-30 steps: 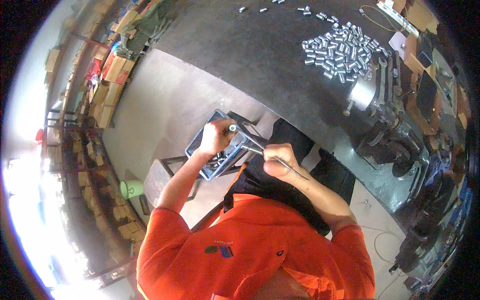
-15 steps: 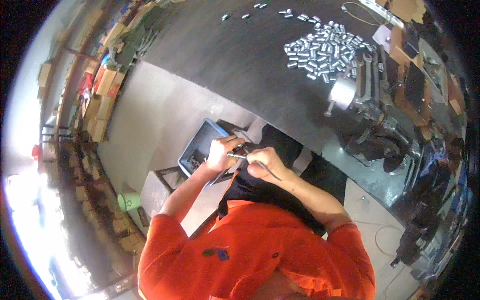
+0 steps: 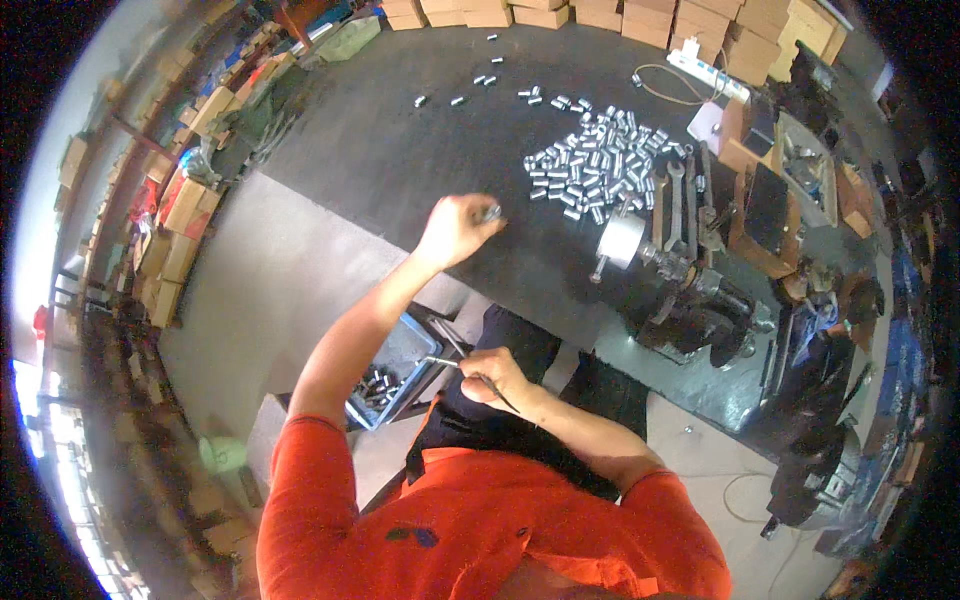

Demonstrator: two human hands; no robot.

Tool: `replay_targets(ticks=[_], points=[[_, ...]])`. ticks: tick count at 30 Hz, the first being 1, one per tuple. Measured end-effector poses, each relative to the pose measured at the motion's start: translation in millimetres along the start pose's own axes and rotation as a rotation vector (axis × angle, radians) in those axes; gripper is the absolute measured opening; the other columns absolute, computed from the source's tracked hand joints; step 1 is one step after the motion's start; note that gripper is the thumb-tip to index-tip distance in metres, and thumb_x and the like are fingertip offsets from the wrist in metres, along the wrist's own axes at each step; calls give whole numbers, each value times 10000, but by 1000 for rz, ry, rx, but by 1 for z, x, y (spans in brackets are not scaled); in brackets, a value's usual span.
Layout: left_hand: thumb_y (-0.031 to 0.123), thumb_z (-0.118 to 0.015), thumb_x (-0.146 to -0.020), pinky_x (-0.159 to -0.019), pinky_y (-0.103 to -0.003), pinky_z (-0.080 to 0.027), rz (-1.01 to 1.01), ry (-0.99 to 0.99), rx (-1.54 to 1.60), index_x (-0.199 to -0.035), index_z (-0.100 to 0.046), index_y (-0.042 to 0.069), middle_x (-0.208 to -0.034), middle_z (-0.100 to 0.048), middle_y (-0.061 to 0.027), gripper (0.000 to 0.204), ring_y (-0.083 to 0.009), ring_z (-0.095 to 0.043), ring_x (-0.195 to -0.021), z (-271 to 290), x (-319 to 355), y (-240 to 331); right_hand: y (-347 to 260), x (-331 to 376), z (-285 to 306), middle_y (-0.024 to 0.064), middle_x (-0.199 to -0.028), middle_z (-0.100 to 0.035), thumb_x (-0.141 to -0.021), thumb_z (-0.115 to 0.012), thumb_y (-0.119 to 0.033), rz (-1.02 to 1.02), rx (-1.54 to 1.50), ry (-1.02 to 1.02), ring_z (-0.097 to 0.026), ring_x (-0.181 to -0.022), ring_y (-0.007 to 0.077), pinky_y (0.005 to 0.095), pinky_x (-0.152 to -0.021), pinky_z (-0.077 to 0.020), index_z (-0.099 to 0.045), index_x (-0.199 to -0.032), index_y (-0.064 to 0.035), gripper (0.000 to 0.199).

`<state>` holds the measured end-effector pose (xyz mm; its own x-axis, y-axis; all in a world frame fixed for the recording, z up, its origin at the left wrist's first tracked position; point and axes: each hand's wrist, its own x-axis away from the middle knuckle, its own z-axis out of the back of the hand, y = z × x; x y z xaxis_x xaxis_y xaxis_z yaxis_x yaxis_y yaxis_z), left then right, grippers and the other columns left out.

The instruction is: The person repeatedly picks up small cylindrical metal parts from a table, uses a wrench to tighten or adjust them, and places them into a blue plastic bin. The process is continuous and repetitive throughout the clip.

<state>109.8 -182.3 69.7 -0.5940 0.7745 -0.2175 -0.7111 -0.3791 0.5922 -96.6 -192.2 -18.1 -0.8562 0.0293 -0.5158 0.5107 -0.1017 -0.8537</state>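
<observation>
My left hand (image 3: 455, 228) is stretched out over the dark table (image 3: 400, 150), fingers closed on a small silver metal cylinder (image 3: 491, 213). Just beyond it lies a heap of several similar shiny cylinders (image 3: 600, 165). My right hand (image 3: 492, 373) stays close to my lap and grips a thin metal rod tool (image 3: 462, 368) that points left toward a blue bin (image 3: 395, 375). The bin sits beside my knee and holds several dark metal parts.
A metal bench machine with a round silver chuck (image 3: 625, 240) stands right of the heap, with wrenches (image 3: 672, 195) by it. A few stray cylinders (image 3: 480, 80) lie farther back. Cardboard boxes (image 3: 620, 15) line the table's far edge. Shelves of boxes (image 3: 180, 210) run along the left.
My left hand left the blue bin and reached up onto the table with a small cylinder in it. My right hand stayed low with the rod tool. The view tilted toward the table.
</observation>
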Motion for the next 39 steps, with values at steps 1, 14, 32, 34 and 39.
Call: replay_targets(ticks=[1,14,32,34,39], points=[[193,-707,-800,-547,-296,-481,77,-5,320,-1087,-597,-20,-795,-662,-115,373,-156,-603,-583,-7,-22,1,2,2,-1,62,-516,-359,-640,-576,15,-156,-145,-12,-389,-433,169,325,-407,-272,-371,-554,-58,234],[75,-615,-850,-637,-266,-492,392,293,481,-1124,-567,-50,-817,-663,-117,305,-154,-620,-640,64,101,-55,-11,-3,12,49,-558,-331,-630,-625,38,-246,-66,-27,-384,-514,111,300,-460,-296,-402,-590,-42,241],[148,-620,-750,-688,-399,-514,433,-555,-266,-971,-638,120,-901,-662,-139,223,-289,-657,-803,-49,261,-181,3,-3,5,76,-539,-363,-675,-604,-142,-247,62,-49,-393,-465,188,324,-446,-295,-404,-581,-28,248],[170,-632,-757,-635,-402,-519,489,-507,-161,-836,-644,86,-838,-664,-147,116,-304,-658,-737,-47,263,-181,5,-1,5,79,-544,-369,-683,-612,-156,-267,81,-52,-399,-470,190,324,-451,-298,-410,-588,-29,256],[232,-660,-751,-639,-405,-524,702,-473,-71,-729,-647,64,-736,-654,-153,170,-310,-654,-734,-43,257,-166,5,-1,6,84,-542,-369,-670,-611,-129,-257,56,-38,-396,-468,195,324,-450,-297,-401,-589,-33,245]])
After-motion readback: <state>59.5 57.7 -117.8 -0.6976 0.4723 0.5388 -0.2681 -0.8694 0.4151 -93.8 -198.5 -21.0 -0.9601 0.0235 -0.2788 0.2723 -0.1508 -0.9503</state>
